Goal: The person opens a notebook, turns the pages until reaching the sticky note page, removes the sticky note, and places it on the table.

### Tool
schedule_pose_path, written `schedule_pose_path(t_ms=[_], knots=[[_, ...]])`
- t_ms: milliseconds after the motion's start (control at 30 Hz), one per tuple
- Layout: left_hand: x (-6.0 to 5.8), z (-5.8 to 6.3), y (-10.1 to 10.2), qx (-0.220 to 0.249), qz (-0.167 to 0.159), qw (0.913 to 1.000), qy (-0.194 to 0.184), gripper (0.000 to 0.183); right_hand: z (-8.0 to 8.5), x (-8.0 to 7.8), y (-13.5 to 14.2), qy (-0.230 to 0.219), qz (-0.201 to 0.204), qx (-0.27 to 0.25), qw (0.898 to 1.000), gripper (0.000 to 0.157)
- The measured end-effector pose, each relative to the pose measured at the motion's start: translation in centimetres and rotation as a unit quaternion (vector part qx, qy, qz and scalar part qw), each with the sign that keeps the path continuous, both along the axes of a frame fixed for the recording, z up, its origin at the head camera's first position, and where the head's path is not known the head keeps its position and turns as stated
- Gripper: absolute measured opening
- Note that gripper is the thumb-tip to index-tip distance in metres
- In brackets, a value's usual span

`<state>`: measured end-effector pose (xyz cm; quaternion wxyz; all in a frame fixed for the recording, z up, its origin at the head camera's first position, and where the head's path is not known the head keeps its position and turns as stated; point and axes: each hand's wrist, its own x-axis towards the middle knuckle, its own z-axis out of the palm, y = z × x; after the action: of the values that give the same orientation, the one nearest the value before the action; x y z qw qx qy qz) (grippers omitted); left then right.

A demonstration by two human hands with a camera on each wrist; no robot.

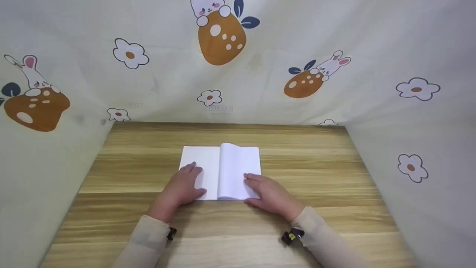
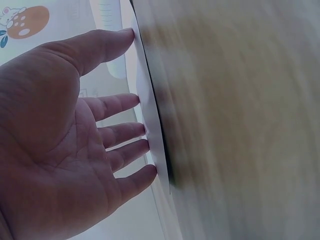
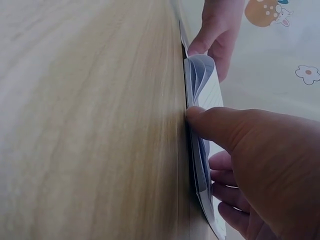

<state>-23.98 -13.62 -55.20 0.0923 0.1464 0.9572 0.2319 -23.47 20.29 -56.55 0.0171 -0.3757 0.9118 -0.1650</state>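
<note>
An open notebook [image 1: 208, 160] with white pages lies on the wooden table. Its right-hand leaves [image 1: 238, 167] arch up beside the spine; the right wrist view shows them fanned and curved at the near edge. On the left page rests my left hand [image 1: 182, 186], fingers spread and fingertips touching the paper, as the left wrist view [image 2: 65, 125] also shows. My right hand [image 1: 271, 193] lies at the notebook's right side, fingers on the right page. In the right wrist view, the right thumb [image 3: 215, 125] touches the near edge of the leaves.
The wooden table [image 1: 316, 156] extends around the notebook on all sides. Pale cloth walls [image 1: 160, 85] printed with rabbits and flowers enclose it at the back, left and right. Dark wrist devices [image 1: 292, 236] sit at both sleeve cuffs.
</note>
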Motion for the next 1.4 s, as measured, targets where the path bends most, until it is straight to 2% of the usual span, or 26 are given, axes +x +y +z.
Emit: schedule_pose_path(t_ms=[267, 567, 733, 900, 1167, 1400], knots=[[0.0, -0.2, -0.2, 0.009, 0.000, 1.0000, 0.000, 0.074, 0.0, -0.1, 0.2, -0.012, 0.001, -0.014, 1.000, 0.063], [-0.1, -0.1, -0.1, 0.008, 0.003, 0.9999, -0.006, 0.074, 0.4, -0.2, 0.4, -0.045, -0.005, -0.036, 0.998, 0.062], [0.0, 0.0, 0.0, 0.007, 0.002, 0.9999, -0.009, 0.074, 0.6, -0.1, 0.5, -0.044, -0.001, -0.045, 0.998, 0.057], [0.0, 0.1, 0.0, 0.001, 0.002, 1.0000, -0.010, 0.075, 0.9, 0.2, 0.6, -0.026, 0.006, -0.047, 0.999, 0.047], [0.1, 0.2, 0.0, 0.005, 0.001, 0.9999, -0.011, 0.074, 1.0, 0.6, 0.5, 0.037, 0.023, -0.030, 0.999, 0.021], [0.2, 0.4, 0.0, 0.004, 0.002, 0.9999, -0.014, 0.074, 1.1, 0.6, 0.5, 0.061, 0.027, -0.047, 0.997, 0.016]])
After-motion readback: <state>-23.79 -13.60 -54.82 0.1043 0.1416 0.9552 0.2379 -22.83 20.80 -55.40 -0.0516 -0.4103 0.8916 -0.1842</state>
